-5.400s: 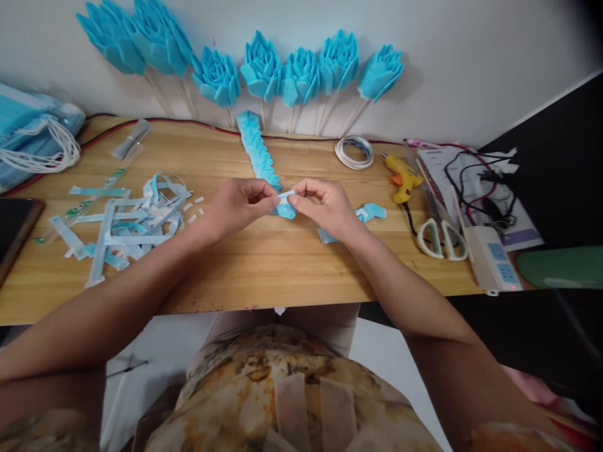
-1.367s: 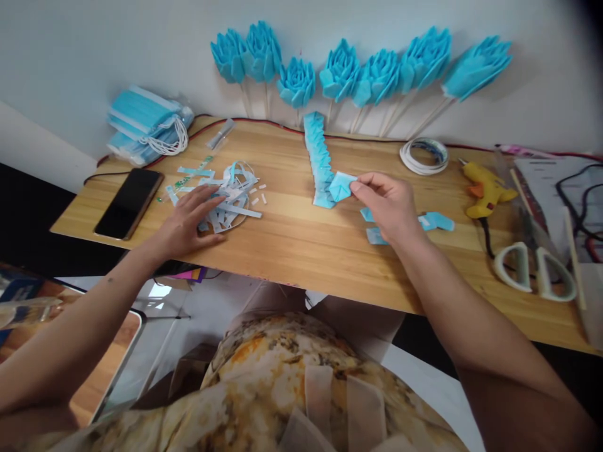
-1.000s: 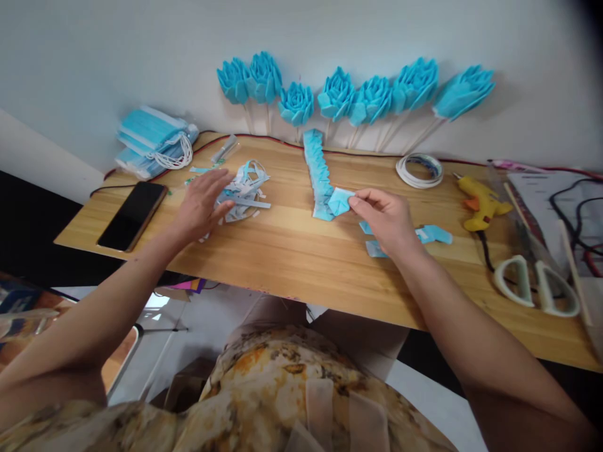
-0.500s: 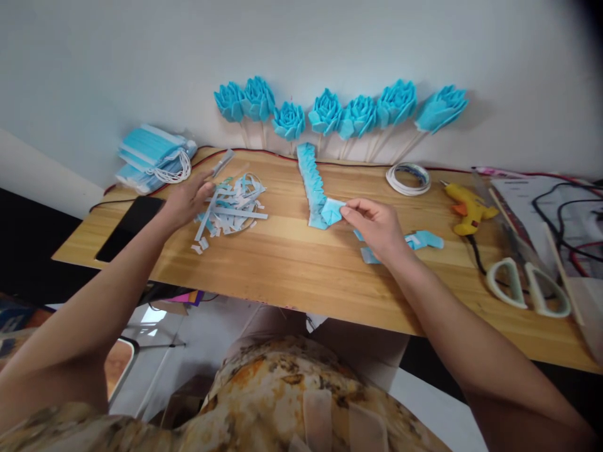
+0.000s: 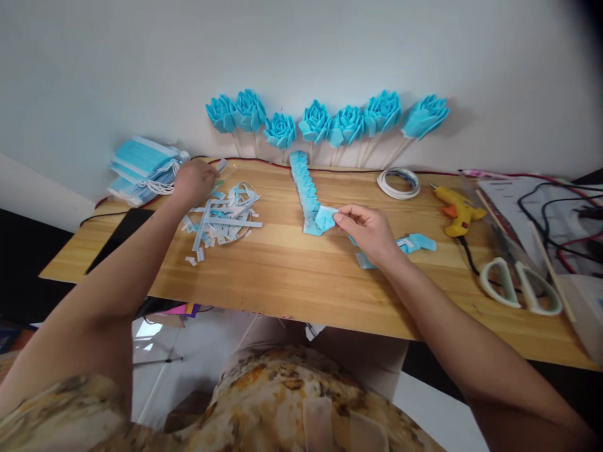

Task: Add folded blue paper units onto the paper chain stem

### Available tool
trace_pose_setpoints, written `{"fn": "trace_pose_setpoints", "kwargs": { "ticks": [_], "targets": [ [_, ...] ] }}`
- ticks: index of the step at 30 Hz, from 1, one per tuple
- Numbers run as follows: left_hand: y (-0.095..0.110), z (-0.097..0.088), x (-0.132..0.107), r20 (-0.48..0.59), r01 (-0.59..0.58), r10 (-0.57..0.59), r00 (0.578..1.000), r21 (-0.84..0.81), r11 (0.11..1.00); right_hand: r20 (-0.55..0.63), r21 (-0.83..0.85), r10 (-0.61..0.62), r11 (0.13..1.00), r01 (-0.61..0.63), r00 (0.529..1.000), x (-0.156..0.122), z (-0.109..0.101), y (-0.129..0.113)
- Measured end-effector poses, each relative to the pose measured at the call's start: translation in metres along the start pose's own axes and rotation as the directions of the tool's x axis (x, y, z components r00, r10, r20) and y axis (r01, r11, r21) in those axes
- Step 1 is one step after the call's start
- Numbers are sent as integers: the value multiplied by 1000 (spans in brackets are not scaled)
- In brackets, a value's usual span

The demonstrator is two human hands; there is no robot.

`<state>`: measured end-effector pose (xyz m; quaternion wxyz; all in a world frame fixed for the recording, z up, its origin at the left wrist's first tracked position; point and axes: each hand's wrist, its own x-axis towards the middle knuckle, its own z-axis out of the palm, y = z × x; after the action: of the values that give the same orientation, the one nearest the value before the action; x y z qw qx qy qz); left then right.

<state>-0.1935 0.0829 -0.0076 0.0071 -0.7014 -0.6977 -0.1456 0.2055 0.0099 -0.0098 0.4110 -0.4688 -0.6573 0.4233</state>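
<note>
My right hand [image 5: 366, 229] pinches a folded light-blue petal [image 5: 326, 218] between thumb and fingers. The petal is at the lower end of a long overlapping row of folded blue petals [image 5: 303, 179]. At the back left, my left hand [image 5: 195, 180] has its fingers curled down at a translucent stick [image 5: 222, 165], whose far end sticks out beyond the fingertips; the grip itself is partly hidden. Just in front of that hand lies a heap of cut white and blue scraps [image 5: 230, 216]. Blue pieces [image 5: 417, 243] lie beside and partly behind my right wrist.
Several blue flowers [image 5: 315, 120] on thin sticks lean against the wall. Masks [image 5: 144, 162] are stacked at the left, near a dark phone [image 5: 117, 235]. Rightward are a tape roll [image 5: 399, 184], a yellow glue gun [image 5: 459, 210], white-handled scissors [image 5: 502, 282] and cables [image 5: 549, 194].
My left hand has moved away from me, from beside the scraps to the translucent stick, and its fingers have curled. My right hand still pinches the petal. The whole view has shifted slightly.
</note>
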Motion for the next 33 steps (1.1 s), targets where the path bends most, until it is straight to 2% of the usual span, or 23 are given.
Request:
{"fn": "trace_pose_setpoints", "kwargs": {
  "ticks": [4, 7, 11, 15, 18, 22, 29, 33],
  "targets": [
    [0, 10, 12, -69, 105, -99, 993, 85, 991, 4, -10, 12, 1000, -12, 1000, 1, 0, 1],
    [-2, 14, 21, -49, 145, -140, 989, 111, 983, 6, -2, 26, 1000, -26, 1000, 2, 0, 5],
    [-11, 19, 32, -9, 139, -139, 990, 67, 988, 9, 13, 37, 999, -38, 999, 3, 1, 8],
    [-21, 24, 36, -61, 158, -159, 985, -18, 987, 4, -1, 44, 999, -44, 999, 3, 0, 10],
    [-25, 23, 33, -92, 179, -184, 979, -59, 982, 6, -9, 43, 999, -43, 999, 3, 0, 10],
    [-26, 16, 27, -54, 220, -223, 973, -63, 973, 6, -5, 39, 999, -38, 999, 2, 1, 6],
    [-19, 10, 24, 11, 210, -210, 978, 40, 977, 0, 13, 35, 999, -35, 999, 2, 2, 1],
    [-11, 4, 20, -17, 206, -205, 979, 29, 978, -21, 24, 32, 999, -31, 999, 3, 2, 4]
  ]
}}
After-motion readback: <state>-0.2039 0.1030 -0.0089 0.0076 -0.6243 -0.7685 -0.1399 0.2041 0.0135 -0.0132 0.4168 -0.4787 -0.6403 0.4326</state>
